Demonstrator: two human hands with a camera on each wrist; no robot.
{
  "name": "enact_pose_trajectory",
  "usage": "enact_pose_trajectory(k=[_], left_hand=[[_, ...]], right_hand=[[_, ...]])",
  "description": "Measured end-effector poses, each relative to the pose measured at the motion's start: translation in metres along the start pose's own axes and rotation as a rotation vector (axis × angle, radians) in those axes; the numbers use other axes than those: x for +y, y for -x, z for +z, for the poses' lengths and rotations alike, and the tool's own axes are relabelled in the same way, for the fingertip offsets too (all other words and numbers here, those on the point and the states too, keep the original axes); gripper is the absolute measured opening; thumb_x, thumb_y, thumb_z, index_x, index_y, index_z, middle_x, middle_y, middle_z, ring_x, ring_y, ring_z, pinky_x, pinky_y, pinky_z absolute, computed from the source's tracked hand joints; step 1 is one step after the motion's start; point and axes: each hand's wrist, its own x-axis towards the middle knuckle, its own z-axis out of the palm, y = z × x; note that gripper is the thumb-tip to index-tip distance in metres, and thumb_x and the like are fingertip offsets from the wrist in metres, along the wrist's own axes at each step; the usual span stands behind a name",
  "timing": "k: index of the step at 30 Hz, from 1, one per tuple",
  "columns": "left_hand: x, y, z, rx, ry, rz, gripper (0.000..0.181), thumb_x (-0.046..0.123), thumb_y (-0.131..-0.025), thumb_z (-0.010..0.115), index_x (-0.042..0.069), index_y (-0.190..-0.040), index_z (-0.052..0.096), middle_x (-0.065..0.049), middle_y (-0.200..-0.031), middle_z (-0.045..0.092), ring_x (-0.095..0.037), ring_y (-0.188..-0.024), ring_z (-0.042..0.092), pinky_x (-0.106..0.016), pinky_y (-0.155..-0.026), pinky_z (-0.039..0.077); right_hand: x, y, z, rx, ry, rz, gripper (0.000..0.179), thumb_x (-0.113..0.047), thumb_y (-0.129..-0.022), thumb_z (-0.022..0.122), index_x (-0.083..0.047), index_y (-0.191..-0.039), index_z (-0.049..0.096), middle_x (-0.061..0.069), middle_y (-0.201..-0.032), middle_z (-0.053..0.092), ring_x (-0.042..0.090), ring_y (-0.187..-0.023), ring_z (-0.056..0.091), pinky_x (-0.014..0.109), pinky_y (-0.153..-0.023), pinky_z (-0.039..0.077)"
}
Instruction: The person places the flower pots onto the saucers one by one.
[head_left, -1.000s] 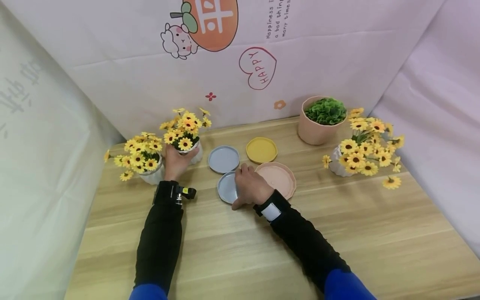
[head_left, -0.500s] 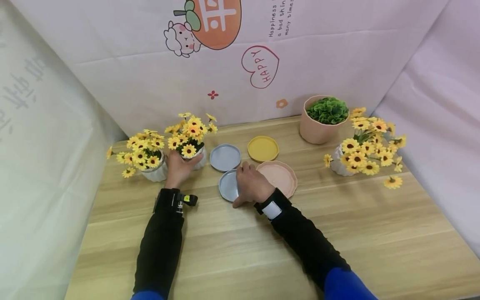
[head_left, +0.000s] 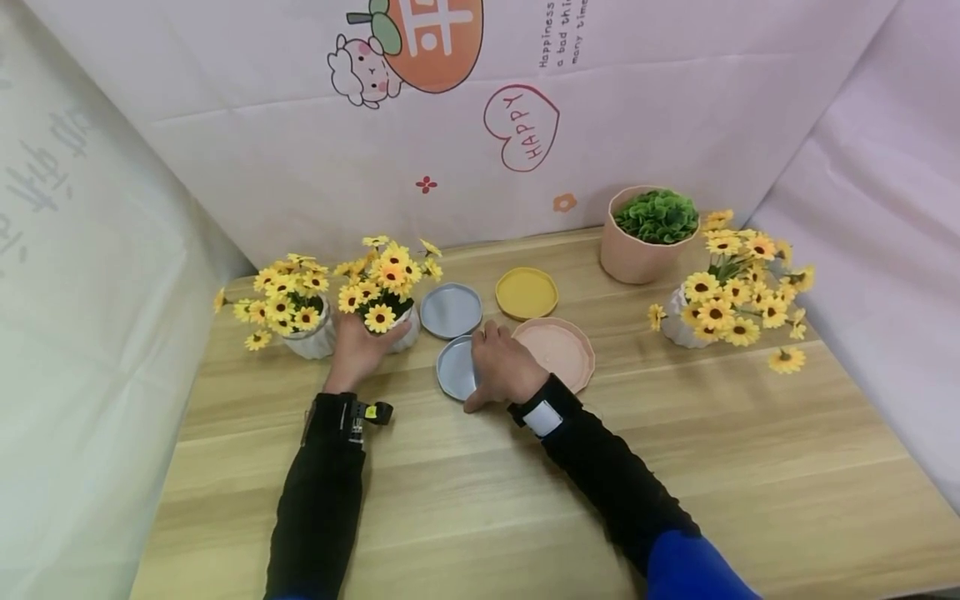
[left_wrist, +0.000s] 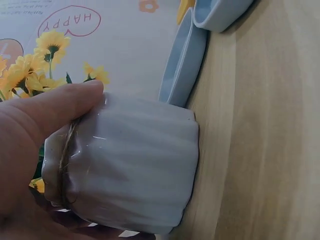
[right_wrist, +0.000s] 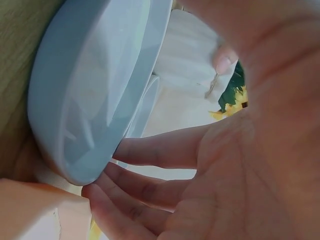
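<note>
Well, on the wooden table (head_left: 465, 500) a ribbed white pot (left_wrist: 140, 165) filled with yellow flowers (head_left: 390, 275) stands upright a little in from the back edge, toward the left end, twine (left_wrist: 64, 160) tied around its neck. Just beside it, closer to the back left corner, the leftmost pot (head_left: 313, 340) carries a similar yellow bunch (head_left: 281, 300). Along the back edge, right of its middle, a pink pot (head_left: 633, 258) contains green foliage (head_left: 658, 215). Toward the back right corner the rightmost pot (head_left: 678, 325), also white, bears a spreading bouquet (head_left: 716, 313). Between these groups lie the far blue dish (head_left: 452, 311) and the yellow dish (head_left: 527, 293), with the near blue dish (head_left: 455, 371) and the pink dish (head_left: 570, 354) closer to the front edge. The left hand (head_left: 357, 350) grasps the ribbed white pot, thumb over the rim, the other fingers mostly hidden behind it. The right hand (head_left: 506, 367) arches over the near blue dish, spread enough to span it, gripping its rim between fingertips and thumb.
</note>
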Motion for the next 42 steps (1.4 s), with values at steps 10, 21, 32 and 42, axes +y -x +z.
enact_pose_trajectory(k=[10,21,32,42], left_hand=[[0.005,0.005,0.002,-0.03,-0.033,0.014,0.088,0.039,-0.089,0.086,0.012,-0.158,0.039,-0.014,-0.142,0.058,-0.034,-0.134,0.056,-0.049,-0.117,0.045],[-0.003,0.001,0.003,0.022,-0.11,0.081,0.102,0.041,-0.08,0.093,0.012,-0.161,0.039,-0.015,-0.16,0.051,-0.036,-0.147,0.051,-0.053,-0.124,0.041],[-0.001,0.002,0.006,0.037,-0.089,0.075,0.103,0.043,-0.08,0.093,0.014,-0.162,0.038,-0.014,-0.16,0.051,-0.035,-0.148,0.05,-0.053,-0.124,0.041],[0.009,0.005,-0.001,0.077,-0.081,0.107,0.101,0.044,-0.079,0.093,0.012,-0.159,0.04,-0.016,-0.157,0.053,-0.037,-0.145,0.052,-0.054,-0.122,0.043]], right_hand=[[-0.005,0.003,-0.001,-0.02,-0.007,-0.002,0.115,-0.059,-0.065,0.097,0.004,-0.148,0.05,0.02,-0.138,0.054,0.03,-0.119,0.056,0.04,-0.095,0.059],[-0.012,0.002,0.006,0.007,-0.003,-0.034,0.117,-0.061,-0.066,0.096,0.002,-0.15,0.046,0.021,-0.142,0.052,0.032,-0.123,0.055,0.042,-0.085,0.063],[-0.009,-0.001,0.009,0.049,-0.098,-0.077,0.113,-0.056,-0.07,0.096,0.01,-0.147,0.045,0.026,-0.143,0.049,0.036,-0.127,0.051,0.042,-0.097,0.061],[-0.005,-0.006,0.012,0.043,-0.145,-0.086,0.112,-0.054,-0.071,0.095,0.011,-0.147,0.044,0.026,-0.142,0.046,0.038,-0.127,0.049,0.043,-0.102,0.058]])
